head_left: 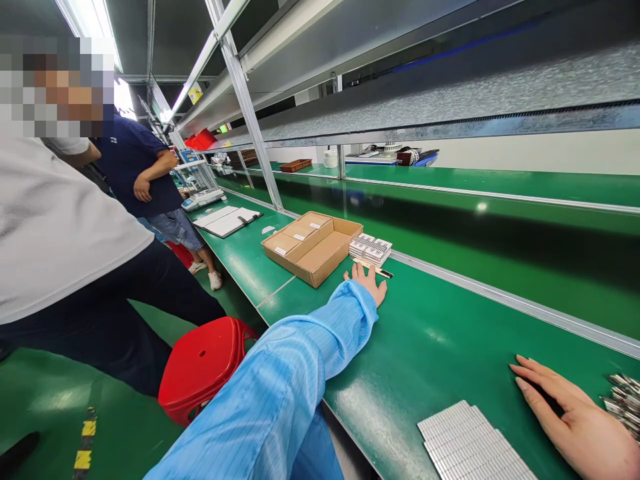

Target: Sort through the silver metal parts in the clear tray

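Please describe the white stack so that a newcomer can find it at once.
On the green workbench, find the open cardboard box. The white stack sits at its right in this view, just beyond the left hand. Unlike the brown box, its pale top shows dark marks.

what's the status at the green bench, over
Left hand spread at black-ended strip, contact unclear. Right hand open, between silver bars and shiny metal parts. Cardboard box close beside left hand.
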The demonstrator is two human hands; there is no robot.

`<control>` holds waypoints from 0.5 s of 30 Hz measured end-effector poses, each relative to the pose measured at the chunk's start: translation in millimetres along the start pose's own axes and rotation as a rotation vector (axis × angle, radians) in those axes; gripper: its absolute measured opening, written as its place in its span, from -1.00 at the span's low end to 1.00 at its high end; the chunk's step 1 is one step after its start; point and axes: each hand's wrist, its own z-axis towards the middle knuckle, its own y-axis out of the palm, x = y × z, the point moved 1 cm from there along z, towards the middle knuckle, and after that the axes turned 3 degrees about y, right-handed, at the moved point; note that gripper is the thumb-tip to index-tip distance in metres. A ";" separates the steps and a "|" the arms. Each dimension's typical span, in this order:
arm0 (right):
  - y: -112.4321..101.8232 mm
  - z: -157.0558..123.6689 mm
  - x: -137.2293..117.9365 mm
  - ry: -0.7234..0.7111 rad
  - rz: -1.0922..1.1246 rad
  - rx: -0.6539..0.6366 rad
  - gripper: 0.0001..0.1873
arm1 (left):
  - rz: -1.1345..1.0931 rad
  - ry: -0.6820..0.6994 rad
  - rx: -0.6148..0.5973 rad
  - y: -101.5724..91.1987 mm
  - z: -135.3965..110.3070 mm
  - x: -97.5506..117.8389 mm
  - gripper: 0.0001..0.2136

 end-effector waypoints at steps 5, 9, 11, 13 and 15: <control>-2.0 2.1 -2.8 0.056 0.009 -0.030 -0.35 | 0.003 0.003 0.010 5.8 4.6 -2.1 -0.33; -1.6 3.5 -3.8 0.093 0.048 -0.046 -0.34 | -0.003 0.010 0.013 7.8 5.6 -2.1 -0.33; -0.5 2.9 -2.7 0.098 0.067 -0.048 -0.35 | -0.004 0.009 0.013 7.0 4.9 -1.8 -0.33; 1.5 1.4 0.1 0.098 0.083 -0.046 -0.36 | -0.003 0.006 0.009 4.9 3.6 -0.9 -0.33; 4.5 -0.8 4.5 0.096 0.091 -0.046 -0.37 | -0.002 0.001 0.004 1.4 1.7 0.6 -0.34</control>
